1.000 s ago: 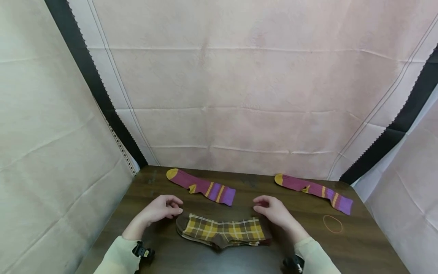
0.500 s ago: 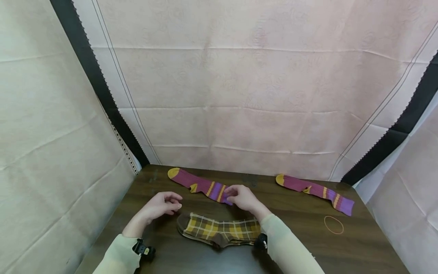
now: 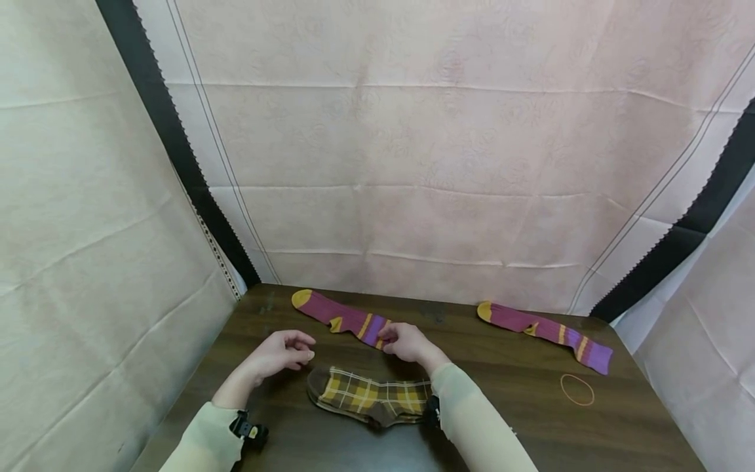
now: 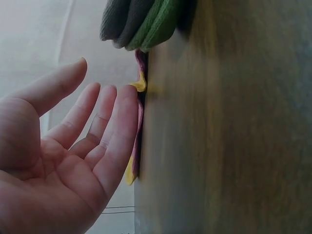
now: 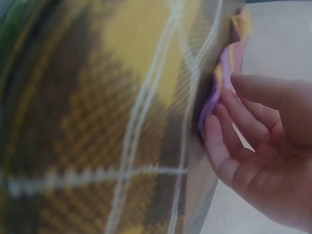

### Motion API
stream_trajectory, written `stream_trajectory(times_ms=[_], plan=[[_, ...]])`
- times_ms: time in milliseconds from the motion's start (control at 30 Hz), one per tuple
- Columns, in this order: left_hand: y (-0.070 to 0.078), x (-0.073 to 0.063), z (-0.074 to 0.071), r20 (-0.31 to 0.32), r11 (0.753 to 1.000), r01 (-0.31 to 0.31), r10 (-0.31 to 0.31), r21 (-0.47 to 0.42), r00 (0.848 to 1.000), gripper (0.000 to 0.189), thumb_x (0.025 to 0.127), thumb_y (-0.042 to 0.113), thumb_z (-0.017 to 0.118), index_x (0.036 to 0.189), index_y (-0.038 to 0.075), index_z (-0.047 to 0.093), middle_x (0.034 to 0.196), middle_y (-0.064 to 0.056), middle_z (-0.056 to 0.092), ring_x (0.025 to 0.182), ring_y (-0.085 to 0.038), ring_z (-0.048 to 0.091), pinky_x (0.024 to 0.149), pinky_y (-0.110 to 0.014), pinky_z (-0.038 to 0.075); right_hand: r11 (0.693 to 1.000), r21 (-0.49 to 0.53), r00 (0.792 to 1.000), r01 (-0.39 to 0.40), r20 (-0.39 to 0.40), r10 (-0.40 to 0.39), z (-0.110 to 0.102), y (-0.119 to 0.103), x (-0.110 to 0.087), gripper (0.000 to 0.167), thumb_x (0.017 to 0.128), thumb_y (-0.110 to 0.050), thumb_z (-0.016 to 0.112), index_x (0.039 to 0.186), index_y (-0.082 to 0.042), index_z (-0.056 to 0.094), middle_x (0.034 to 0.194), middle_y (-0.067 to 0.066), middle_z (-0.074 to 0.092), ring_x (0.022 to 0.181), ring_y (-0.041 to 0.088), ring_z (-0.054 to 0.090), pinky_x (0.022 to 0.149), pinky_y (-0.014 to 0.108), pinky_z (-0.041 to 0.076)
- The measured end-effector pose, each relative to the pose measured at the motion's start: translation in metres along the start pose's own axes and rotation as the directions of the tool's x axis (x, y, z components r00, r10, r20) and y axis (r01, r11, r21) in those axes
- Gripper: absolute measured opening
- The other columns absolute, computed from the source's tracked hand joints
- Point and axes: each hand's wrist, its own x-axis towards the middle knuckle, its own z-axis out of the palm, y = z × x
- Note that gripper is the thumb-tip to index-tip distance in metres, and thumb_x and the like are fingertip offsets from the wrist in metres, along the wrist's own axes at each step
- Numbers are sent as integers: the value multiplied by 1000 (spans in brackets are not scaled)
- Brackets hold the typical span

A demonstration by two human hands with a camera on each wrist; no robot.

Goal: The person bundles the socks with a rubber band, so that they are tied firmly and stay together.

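My right hand [image 3: 407,342] reaches over the cuff end of a maroon sock [image 3: 352,321] with yellow toe and heel and purple-and-orange bands. In the right wrist view its thumb and fingertips are right at the sock's purple cuff [image 5: 210,108], the fingers fairly straight. A pile of folded socks [image 3: 368,396], topped by yellow-and-brown plaid, lies beneath my right wrist. My left hand [image 3: 283,351] hovers left of that pile, holding nothing, with relaxed fingers spread in the left wrist view. There, grey and green toes [image 4: 141,24] of the pile show above the fingers.
A matching maroon sock [image 3: 542,331] lies flat at the back right of the dark wooden table [image 3: 625,432]. In front of it is a thin orange rubber band [image 3: 577,391]. Pale fabric walls [image 3: 377,164] enclose the table at the back and both sides.
My right hand has moved left from beside the plaid pile to the cuff of the left maroon sock. The left hand has stayed nearly in place, and the socks lie as before.
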Motion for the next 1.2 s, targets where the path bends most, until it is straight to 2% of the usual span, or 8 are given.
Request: stream_trajectory(times_ms=[233, 567, 667, 767, 900, 1067, 1200], plan=[[-2, -1, 1, 12, 1000, -8, 8, -12, 1000, 41, 102, 16, 76, 133, -8, 64, 108, -13, 69, 98, -33, 71, 85, -48, 63, 1000, -17, 1000, -2, 4, 2, -2, 4, 0, 24, 101, -4, 73, 125, -4, 74, 125, 11, 73, 119, 31, 66, 101, 50, 54], [-3, 2, 5, 35, 1000, -18, 19, -22, 999, 41, 102, 17, 76, 132, -8, 65, 107, -13, 69, 99, -33, 71, 84, -47, 63, 1000, 12, 999, -4, 46, 3, -6, 10, -3, 27, 99, 3, 72, 124, -5, 74, 126, 12, 74, 118, 31, 67, 102, 50, 54], [-3, 3, 7, 31, 1000, -15, 16, -16, 999, 40, 101, 17, 76, 132, -8, 65, 106, -13, 69, 98, -33, 71, 83, -47, 63, 1000, -15, 999, 3, 53, -2, -9, 10, -6, 23, 99, 2, 73, 121, -6, 76, 122, 9, 75, 115, 29, 68, 100, 48, 55], [-3, 5, 8, 27, 1000, -10, 10, -9, 1000, 40, 101, 16, 77, 131, -7, 66, 107, -13, 68, 97, -31, 71, 83, -47, 63, 998, -65, 1000, 4, 27, -2, -13, 11, -9, 14, 98, -4, 75, 111, -8, 78, 112, 3, 77, 103, 23, 70, 92, 44, 57], [-5, 9, 9, 21, 1000, -3, 3, 2, 1000, 38, 101, 16, 76, 131, -6, 66, 108, -13, 68, 97, -30, 71, 83, -47, 63, 993, -115, 999, -33, -28, 30, -17, 19, -12, 4, 96, -13, 81, 100, -11, 81, 98, -4, 77, 89, 13, 67, 84, 40, 58], [-7, 14, 11, 31, 1000, 5, -6, 25, 999, 37, 101, 16, 77, 129, -6, 67, 107, -13, 69, 96, -28, 71, 82, -44, 63, 988, -115, 993, -102, -66, 95, -25, 31, -18, 3, 94, -17, 85, 93, -15, 82, 92, -8, 76, 87, 11, 67, 85, 40, 58], [-6, 18, 11, 38, 999, 7, -8, 35, 999, 36, 100, 15, 77, 126, -7, 67, 104, -13, 70, 94, -27, 72, 80, -43, 63, 985, -104, 987, -135, -97, 125, -35, 40, -25, 4, 90, -12, 87, 90, -13, 82, 87, -8, 75, 82, 13, 66, 83, 42, 58]])
